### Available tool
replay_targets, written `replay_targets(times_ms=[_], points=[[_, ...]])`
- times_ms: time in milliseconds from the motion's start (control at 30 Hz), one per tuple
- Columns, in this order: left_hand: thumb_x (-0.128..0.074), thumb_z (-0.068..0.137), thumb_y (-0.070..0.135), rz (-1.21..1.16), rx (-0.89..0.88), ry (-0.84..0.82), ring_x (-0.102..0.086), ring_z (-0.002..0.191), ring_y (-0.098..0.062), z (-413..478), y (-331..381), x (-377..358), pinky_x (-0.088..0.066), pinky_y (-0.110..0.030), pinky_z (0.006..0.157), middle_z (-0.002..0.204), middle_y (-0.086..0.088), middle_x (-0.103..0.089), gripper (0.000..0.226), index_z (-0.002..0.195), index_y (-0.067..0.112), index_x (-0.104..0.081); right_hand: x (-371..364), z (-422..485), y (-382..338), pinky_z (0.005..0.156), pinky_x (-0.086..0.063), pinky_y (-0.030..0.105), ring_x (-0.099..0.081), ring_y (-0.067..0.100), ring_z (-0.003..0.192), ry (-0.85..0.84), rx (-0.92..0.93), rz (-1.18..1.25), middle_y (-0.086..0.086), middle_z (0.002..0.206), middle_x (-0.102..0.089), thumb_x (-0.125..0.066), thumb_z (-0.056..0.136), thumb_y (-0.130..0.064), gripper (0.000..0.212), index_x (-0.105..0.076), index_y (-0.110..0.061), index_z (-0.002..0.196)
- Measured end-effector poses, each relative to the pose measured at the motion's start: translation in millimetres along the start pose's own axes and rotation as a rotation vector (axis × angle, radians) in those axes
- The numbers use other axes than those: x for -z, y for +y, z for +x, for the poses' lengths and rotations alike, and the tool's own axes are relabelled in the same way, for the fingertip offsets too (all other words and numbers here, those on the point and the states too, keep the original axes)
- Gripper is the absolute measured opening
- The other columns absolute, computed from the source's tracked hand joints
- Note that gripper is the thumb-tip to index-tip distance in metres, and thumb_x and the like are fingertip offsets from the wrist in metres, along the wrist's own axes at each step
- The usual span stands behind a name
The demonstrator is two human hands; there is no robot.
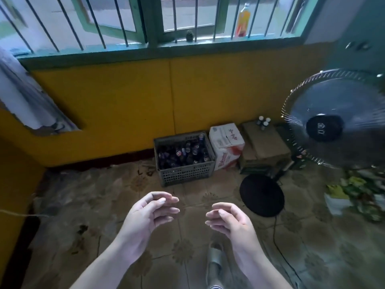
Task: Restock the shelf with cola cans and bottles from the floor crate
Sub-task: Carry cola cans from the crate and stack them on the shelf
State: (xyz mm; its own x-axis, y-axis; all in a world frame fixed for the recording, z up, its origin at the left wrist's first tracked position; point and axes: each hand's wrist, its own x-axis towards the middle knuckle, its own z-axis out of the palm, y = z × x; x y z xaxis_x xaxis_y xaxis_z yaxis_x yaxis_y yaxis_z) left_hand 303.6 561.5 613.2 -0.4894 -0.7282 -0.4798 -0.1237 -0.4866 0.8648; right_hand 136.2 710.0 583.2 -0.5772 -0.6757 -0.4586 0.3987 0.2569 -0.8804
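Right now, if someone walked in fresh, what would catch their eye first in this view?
Two empty hands, the left hand and right hand, hang low in the middle with fingers loosely curled. Beyond them a grey crate full of dark cola bottles and cans sits on the floor against the yellow wall. At the right a big fan shows blurred blades.

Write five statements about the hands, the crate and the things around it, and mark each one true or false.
1. The left hand and right hand hold nothing. True.
2. The grey crate is empty. False: it holds cola cans and bottles.
3. The crate stands by the yellow wall. True.
4. The white carton stands left of the crate. False: it stands to its right.
5. An orange bottle stands on the windowsill. True.
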Motion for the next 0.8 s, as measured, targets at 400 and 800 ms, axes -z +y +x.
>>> replay_targets(times_ms=[400,800], points=[[-0.041,0.107,0.008,-0.187,-0.042,0.184,-0.071,0.086,-0.025,152,92,-82,-0.053,-0.036,0.078,0.102,-0.015,-0.075,0.025,0.111,0.005,-0.065,34,206,-115,0.079,-0.057,0.039,-0.074,0.029,0.083,-0.171,-0.176,-0.072,0.015,0.089,-0.077,-0.045,0.106,-0.01,0.025,-0.068,-0.003,0.11],[-0.043,0.105,0.01,-0.375,0.08,0.297,-0.068,0.079,-0.021,296,104,-32,-0.051,-0.036,0.08,0.093,-0.01,-0.073,0.024,0.103,0.009,-0.067,1,344,-147,0.077,-0.057,0.04,-0.072,0.031,0.08,-0.1,-0.244,0.005,0.019,0.09,-0.075,-0.048,0.104,-0.008,0.022,-0.066,0.001,0.112]])
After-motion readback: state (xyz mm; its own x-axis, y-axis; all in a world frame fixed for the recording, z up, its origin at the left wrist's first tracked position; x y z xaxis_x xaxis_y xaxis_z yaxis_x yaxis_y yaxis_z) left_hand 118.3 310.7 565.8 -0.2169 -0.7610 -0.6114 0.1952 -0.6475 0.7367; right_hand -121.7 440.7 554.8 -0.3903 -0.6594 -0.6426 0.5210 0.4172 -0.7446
